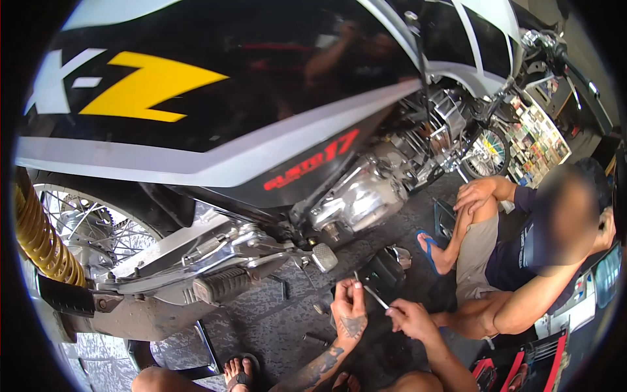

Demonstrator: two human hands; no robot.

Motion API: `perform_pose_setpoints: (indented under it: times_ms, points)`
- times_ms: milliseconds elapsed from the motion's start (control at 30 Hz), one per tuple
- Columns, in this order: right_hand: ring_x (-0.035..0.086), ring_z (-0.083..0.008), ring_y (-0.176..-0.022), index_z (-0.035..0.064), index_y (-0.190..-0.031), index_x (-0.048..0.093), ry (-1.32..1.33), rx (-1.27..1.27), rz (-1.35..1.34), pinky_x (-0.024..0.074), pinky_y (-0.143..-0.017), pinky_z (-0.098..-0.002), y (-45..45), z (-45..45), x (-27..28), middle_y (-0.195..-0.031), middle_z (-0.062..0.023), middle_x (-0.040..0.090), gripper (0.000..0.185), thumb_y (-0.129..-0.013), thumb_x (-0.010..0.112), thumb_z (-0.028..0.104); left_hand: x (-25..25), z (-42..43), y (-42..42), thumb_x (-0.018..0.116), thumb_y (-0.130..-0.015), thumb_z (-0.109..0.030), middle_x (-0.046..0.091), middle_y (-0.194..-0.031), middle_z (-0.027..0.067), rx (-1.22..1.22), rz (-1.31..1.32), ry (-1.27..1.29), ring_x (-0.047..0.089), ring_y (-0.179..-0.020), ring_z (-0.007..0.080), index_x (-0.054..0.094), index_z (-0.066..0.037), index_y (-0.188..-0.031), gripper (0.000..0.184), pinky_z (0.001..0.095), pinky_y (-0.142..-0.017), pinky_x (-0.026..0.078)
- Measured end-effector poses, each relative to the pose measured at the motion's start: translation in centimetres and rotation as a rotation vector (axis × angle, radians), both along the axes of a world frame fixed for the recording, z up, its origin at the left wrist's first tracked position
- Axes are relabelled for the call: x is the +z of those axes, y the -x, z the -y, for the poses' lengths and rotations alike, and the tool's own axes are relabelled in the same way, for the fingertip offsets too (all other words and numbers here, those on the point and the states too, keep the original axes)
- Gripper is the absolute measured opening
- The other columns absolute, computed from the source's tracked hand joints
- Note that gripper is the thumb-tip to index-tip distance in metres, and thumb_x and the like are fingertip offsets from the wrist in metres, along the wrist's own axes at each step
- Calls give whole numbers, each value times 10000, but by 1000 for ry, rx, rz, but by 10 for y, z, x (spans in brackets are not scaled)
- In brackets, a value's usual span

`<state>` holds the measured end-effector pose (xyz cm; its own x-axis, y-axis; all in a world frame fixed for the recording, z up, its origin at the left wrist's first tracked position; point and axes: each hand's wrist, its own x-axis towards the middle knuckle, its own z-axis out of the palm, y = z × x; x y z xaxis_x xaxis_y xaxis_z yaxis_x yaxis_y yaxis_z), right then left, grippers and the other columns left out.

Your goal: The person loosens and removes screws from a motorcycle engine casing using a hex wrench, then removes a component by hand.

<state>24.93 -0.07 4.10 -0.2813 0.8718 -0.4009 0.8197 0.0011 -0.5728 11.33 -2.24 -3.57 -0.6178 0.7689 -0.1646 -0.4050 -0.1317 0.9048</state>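
Note:
My right hand (413, 320) is closed round the end of a slim metal tool (375, 296), whose shaft slants up and left. At the shaft's far end, my tattooed left hand (348, 302) has its fingertips pinched together; what lies between them is too small to make out. Both hands are low in front of the motorcycle (261, 98), apart from it. Above my left hand are the pedal (323, 257) and the silver engine cover (369, 199). A rubber footpeg (222, 286) sticks out to the left.
Another person (483, 274) sits at the right, one foot in a blue flip-flop (429, 253). On the dark floor lie an L-shaped key (283, 287), a small cylindrical piece (316, 340) and a black part (384, 268). Red-edged items (516, 371) stand at lower right.

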Motion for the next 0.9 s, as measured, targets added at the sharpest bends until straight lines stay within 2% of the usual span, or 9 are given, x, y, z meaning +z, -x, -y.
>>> perform_pose_setpoints:
  times_ms: [100, 167, 300, 400, 433, 467, 567, 733, 900]
  points:
    - [581, -116, -491, 10, -885, 631, 1, -196, -75, 448, -490, -269, -45, 1, -30, -563, -48, 575, 201, -902, 549, 193, -63, 5, -40, 563, -930, -194, 504, -572, -10, -72, -158, 79, 435, -490, 34, 528, -24, -864, 186, 222, -450, 348]
    - [505, -83, -459, 13, -882, 633, -20, -308, -176, 406, -454, -259, -58, -4, -40, -542, -13, 521, 210, -916, 529, 192, -106, -2, -55, 608, -891, -291, 631, -666, 86, -242, -347, 378, 598, -590, 149, 574, -19, -883, 275, 304, -562, 465]
    - [453, -59, -481, 12, -878, 635, -49, -240, -322, 379, -465, -243, -41, -11, -43, -552, 26, 458, 218, -923, 525, 193, -129, -32, -57, 620, -825, -432, 674, -902, 177, -524, -578, 682, 621, -930, 383, 632, -109, -1028, 382, 455, -776, 498]
    - [381, -29, -462, 42, -906, 605, -42, -184, -398, 321, -418, -208, -27, -23, -49, -567, 51, 426, 178, -950, 482, 162, -124, -41, -55, 614, -827, -436, 669, -921, 184, -583, -684, 760, 613, -942, 402, 632, -103, -1020, 386, 465, -794, 493]
    - [566, -109, -587, 15, -978, 613, -109, -125, -374, 457, -562, -250, -21, -27, -47, -765, -33, 645, 180, -924, 513, 155, -118, -36, -54, 560, -884, -429, 673, -765, 147, -439, -771, 577, 655, -723, 324, 630, -68, -953, 374, 390, -633, 509]
    - [566, -109, -587, 15, -978, 613, -111, -116, -384, 457, -562, -250, -16, -30, -40, -765, -33, 645, 180, -924, 513, 155, -111, -36, -52, 560, -884, -429, 673, -765, 147, -426, -778, 579, 655, -723, 324, 630, -68, -953, 374, 390, -633, 509]
    - [653, -221, -683, 32, -1075, 567, -342, 172, -451, 508, -625, -317, 28, -23, 19, -859, -96, 666, 191, -938, 489, 139, -16, -19, -28, 391, -999, -327, 472, -589, -40, -198, 178, -40, 389, -501, 53, 606, -28, -988, 369, 218, -456, 320]
    - [647, -373, -761, 39, -1046, 509, -458, 209, -522, 502, -619, -420, 99, -32, 53, -808, -192, 644, 140, -948, 466, 130, 86, -28, 44, 415, -994, -327, 518, -660, -41, -15, 114, -222, 390, -548, 23, 608, 7, -1045, 389, 179, -508, 313]
    - [615, -424, -782, 25, -1030, 500, -507, 171, -464, 477, -629, -445, 130, -43, 63, -817, -233, 626, 143, -946, 473, 138, 90, -50, 74, 578, -930, -186, 568, -696, -59, -33, 186, -293, 425, -569, 2, 634, -5, -930, 190, 170, -489, 308]
